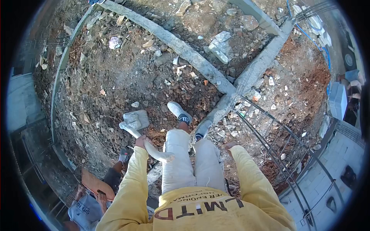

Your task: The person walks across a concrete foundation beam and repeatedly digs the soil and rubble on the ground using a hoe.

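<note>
My left hand is wrapped around the pale, curved wooden handle of a hoe-like tool. Dusty grey metal forms the tool's blade, which is over the rubble soil, left of my shoes. The handle's thick end lies in front of my left thigh. On the other side, my right hand hangs beside my right thigh, partly hidden by the yellow sleeve, so its fingers are hard to make out. One shoe is on the soil; the other foot is at the concrete beam.
Narrow concrete beams cross the rubble ahead. A rebar cage extends at the right. Stone blocks lie ahead. At the lower left, a person holds an orange-brown board. A blue hose runs at the upper right.
</note>
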Action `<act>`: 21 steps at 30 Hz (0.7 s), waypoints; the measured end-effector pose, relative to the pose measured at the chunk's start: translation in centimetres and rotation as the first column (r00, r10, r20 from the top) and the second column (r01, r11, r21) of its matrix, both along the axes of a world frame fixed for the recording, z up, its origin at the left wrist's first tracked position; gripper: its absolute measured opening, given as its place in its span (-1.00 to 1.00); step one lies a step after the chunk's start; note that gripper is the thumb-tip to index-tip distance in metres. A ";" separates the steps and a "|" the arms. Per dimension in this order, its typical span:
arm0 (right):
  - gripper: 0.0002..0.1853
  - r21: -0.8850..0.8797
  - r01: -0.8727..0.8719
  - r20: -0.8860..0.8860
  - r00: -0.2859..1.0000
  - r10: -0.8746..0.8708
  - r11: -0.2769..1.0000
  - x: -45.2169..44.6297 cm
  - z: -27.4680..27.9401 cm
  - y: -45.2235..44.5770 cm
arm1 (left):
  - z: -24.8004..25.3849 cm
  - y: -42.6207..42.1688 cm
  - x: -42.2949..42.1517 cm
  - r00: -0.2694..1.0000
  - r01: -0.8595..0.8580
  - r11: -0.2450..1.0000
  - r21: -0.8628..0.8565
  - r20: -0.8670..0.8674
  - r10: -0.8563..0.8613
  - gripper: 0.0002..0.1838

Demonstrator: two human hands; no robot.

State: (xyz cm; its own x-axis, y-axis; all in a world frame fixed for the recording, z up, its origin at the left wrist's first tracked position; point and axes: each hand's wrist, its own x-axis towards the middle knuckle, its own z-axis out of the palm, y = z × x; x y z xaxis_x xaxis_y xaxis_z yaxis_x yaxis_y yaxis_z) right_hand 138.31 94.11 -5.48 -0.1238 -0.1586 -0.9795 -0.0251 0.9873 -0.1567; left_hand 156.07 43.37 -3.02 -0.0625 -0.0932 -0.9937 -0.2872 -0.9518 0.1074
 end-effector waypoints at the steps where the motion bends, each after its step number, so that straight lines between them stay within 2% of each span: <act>1: -0.64 0.112 0.082 0.034 0.996 -0.087 0.990 1.1 0.5 3.7 | 0.3 -0.2 1.3 1.000 0.010 0.999 -0.035 -0.022 -0.011 -0.86; 2: -0.61 0.281 0.347 0.046 0.927 -0.373 0.895 2.4 1.0 7.9 | 1.0 -0.2 2.1 0.999 0.024 0.997 -0.072 -0.042 -0.027 -0.85; 3: -0.58 0.432 0.605 -0.012 0.746 -0.666 0.669 3.6 1.2 11.3 | 1.8 -0.1 2.2 0.998 -0.049 0.995 -0.091 0.039 0.052 -0.86; 4: -0.55 0.503 0.689 -0.065 0.632 -0.772 0.521 4.5 1.6 13.5 | 1.6 -0.6 3.3 0.993 -0.115 0.993 0.021 0.022 0.115 -0.86; 6: -0.48 0.514 0.786 -0.157 0.481 -0.862 0.345 4.5 2.1 14.7 | -5.0 -1.9 8.1 0.999 0.052 0.998 -0.026 -0.012 -0.052 -0.88; 7: -0.48 0.449 0.838 -0.192 0.428 -0.883 0.309 3.0 3.2 13.2 | -3.9 -1.3 7.0 1.000 -0.008 1.000 0.006 -0.010 0.008 -0.88; 9: -0.49 0.311 0.923 -0.229 0.304 -0.925 0.227 0.7 4.2 9.9 | 1.3 -1.0 5.7 0.993 -0.111 0.992 0.056 0.032 0.110 -0.87; 12: -0.64 0.249 0.890 -0.174 0.429 -0.886 0.382 -5.5 10.1 -3.4 | -0.3 -1.1 8.6 0.975 -0.161 0.943 0.291 -0.099 0.197 -0.88; 13: -0.70 0.158 0.732 -0.150 0.681 -0.717 0.662 -6.9 7.8 -4.5 | -2.6 -0.9 10.1 0.980 -0.039 0.974 0.224 -0.182 0.082 -0.65; 14: -0.72 0.065 0.484 -0.153 0.869 -0.471 0.872 -8.3 6.1 -6.0 | -2.4 -0.8 10.0 0.978 -0.061 0.962 0.265 -0.177 0.111 -0.65; 16: -0.81 -0.188 0.706 -0.073 0.683 -0.727 0.683 -11.1 6.7 -10.5 | -1.4 -0.2 9.7 0.971 -0.109 0.935 0.337 -0.165 0.172 -0.65; 17: -0.85 -0.279 0.773 -0.002 0.594 -0.805 0.571 -12.6 6.8 -12.8 | -0.8 0.1 9.5 0.962 -0.120 0.929 0.350 -0.192 0.196 -0.67; 18: -0.89 -0.318 0.808 0.057 0.539 -0.841 0.496 -14.0 6.2 -14.3 | -0.4 0.3 9.1 0.953 -0.206 0.919 0.335 -0.147 0.267 -0.73; 20: -0.91 -0.555 0.623 -0.099 0.609 -0.787 0.552 -15.0 8.7 -16.8 | 2.6 0.0 6.5 0.915 -0.363 0.879 0.308 -0.057 0.398 -0.82; 21: -0.92 -0.401 0.728 -0.001 0.606 -0.795 0.556 -16.5 7.9 -16.5 | 3.9 -0.5 5.4 0.933 -0.307 0.874 0.376 -0.064 0.355 -0.78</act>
State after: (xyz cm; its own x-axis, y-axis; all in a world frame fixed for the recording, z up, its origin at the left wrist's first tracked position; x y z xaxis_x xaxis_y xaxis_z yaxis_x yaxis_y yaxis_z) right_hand 121.79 77.59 2.43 -0.5030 -0.2271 -0.8339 0.6540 0.5307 -0.5390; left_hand 161.49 42.89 0.85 -0.2181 0.2246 -0.9497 0.0449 -0.9698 -0.2397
